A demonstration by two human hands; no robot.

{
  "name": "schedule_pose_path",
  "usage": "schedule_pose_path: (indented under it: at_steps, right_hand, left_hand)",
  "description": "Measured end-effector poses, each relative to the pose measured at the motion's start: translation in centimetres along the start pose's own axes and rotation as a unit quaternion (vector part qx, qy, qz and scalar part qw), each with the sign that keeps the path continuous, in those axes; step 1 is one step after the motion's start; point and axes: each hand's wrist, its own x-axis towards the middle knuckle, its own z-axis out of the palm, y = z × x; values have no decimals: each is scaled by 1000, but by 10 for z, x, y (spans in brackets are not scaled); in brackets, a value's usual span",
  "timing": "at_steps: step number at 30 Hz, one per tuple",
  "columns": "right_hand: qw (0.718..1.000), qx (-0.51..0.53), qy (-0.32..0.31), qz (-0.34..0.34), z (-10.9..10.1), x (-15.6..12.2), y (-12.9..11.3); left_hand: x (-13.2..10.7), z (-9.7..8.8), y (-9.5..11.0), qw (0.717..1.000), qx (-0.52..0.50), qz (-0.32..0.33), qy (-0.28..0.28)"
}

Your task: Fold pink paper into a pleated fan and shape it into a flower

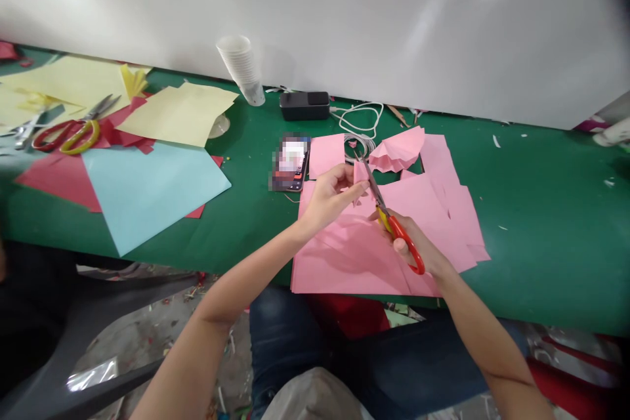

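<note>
My left hand (333,195) pinches a small folded piece of pink paper (361,174) above the pink sheets. In my right hand (416,243) are scissors (404,239) with red and yellow handles, their blades pointing up and away beside the folded piece. Whether the blades are cutting into it I cannot tell. Beneath both hands lie large pink paper sheets (344,269), overlapping on the green table. A pleated pink paper piece (398,149) rests just beyond the scissors' tips, and a smaller pink square (327,155) lies to the left of it.
A phone (291,164) lies left of the pink sheets. Behind are a black box-shaped device (304,105), a coiled white cable (361,125) and stacked paper cups (242,69). Leftward lie blue paper (155,187), cream paper (180,111) and other scissors (73,128). A white wall panel (315,13) backs the table.
</note>
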Motion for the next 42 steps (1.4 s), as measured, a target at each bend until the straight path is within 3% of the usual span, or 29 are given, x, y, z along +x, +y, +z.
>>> schedule_pose_path:
  at_steps: [14,22,28,33,42]
  right_hand:
    - [998,-60,24,-9,1,0,3]
    - [996,-81,28,-18,-2,-1,4]
    - [996,-79,34,-26,-2,-1,5]
    - [996,-75,-5,-41,-1,-2,3]
    - [997,-63,-7,-32,-2,-1,8]
  left_hand:
    - [1,-2,-3,999,-38,-18,-27]
    - [-1,-2,3,999,-27,-20,-23]
    - [-3,0,4,998,13,-33,-51]
    - [-3,0,2,999,27,-3,-30]
    - [0,-2,4,999,30,5,-18]
